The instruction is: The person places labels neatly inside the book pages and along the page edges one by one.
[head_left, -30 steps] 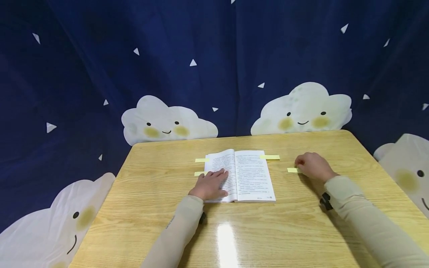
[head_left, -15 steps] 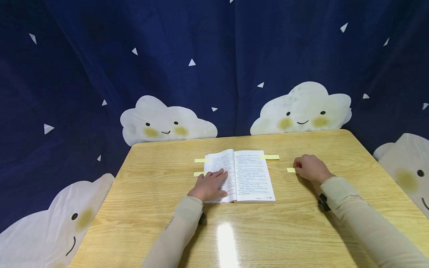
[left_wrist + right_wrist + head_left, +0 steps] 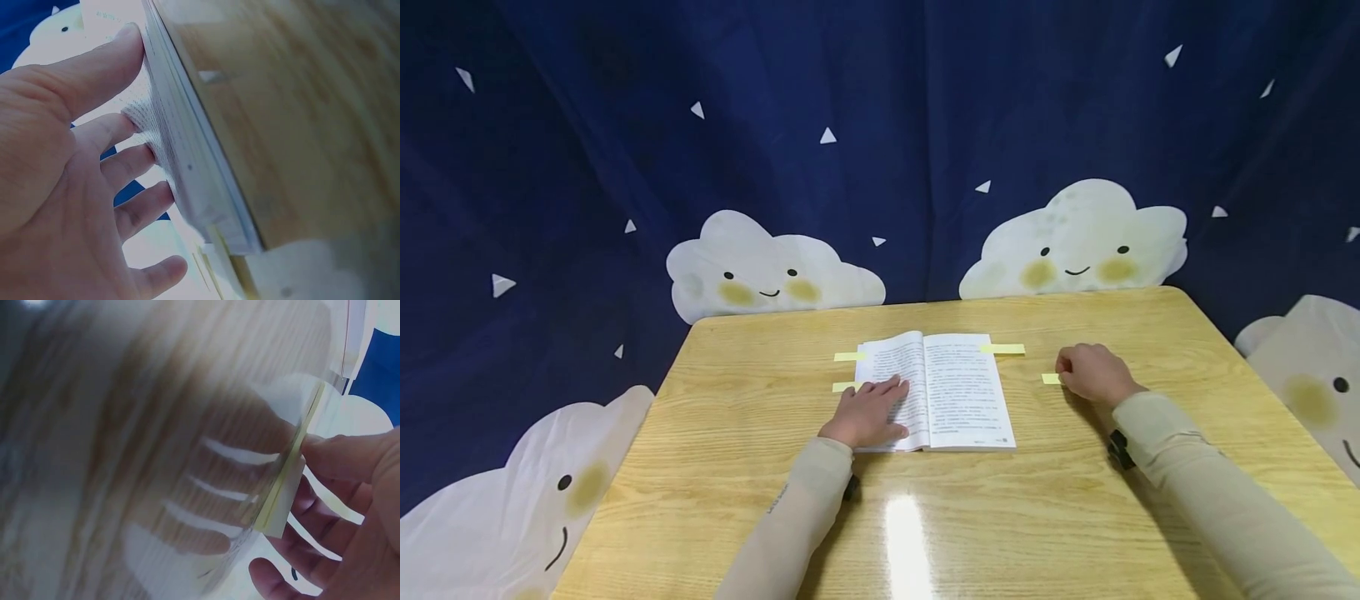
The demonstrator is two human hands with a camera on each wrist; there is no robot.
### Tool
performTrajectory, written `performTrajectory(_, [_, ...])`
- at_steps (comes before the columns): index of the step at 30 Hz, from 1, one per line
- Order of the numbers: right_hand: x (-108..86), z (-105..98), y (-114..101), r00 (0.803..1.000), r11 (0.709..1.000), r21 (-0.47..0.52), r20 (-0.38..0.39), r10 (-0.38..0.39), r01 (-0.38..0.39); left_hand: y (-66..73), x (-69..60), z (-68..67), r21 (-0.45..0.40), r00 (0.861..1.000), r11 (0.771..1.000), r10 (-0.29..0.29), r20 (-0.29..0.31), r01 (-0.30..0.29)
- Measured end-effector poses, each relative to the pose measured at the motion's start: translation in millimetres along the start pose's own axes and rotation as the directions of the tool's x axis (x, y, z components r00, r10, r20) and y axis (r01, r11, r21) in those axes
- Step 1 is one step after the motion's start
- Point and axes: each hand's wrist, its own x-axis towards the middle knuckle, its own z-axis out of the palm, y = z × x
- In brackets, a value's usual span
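Note:
An open book (image 3: 966,392) lies on the table with printed pages showing. My left hand (image 3: 867,414) rests on its left page, fingers spread; in the left wrist view the left hand (image 3: 81,169) has its fingertips on the page near the book's edge. Yellow strips stick out from the book: two at the left edge, one (image 3: 1006,349) at the upper right. To the right of the book, my right hand (image 3: 1097,372) is at a yellow strip (image 3: 1051,379). The right wrist view shows the right hand (image 3: 350,500) with thumb and finger pinching the yellow sticky strips (image 3: 290,469) at the tabletop.
The wooden table (image 3: 737,400) reaches back to a dark blue curtain (image 3: 775,100) with white clouds and small triangles. A bright reflection lies on the table in front of the book.
My right hand has moved slightly left along the yellow strip, covering more of it. The left hand stays on the page.

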Motion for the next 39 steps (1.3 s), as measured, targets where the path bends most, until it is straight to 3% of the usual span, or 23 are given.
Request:
performTrajectory(18, [-3.4, -0.3, -4.0, 1.0, 1.0, -0.018, -0.003, -0.013, 0.013, 1.4, -1.9, -0.5, 0.0, 1.0, 1.0, -0.008, 0.005, 0.008])
performTrajectory(39, [-5.7, 3.2, -9.3, 0.996, 0.995, -0.097, -0.088, -0.027, 0.018, 2.1, -2.8, -2.1, -0.004, 1.0, 1.0, -0.009, -0.004, 0.009])
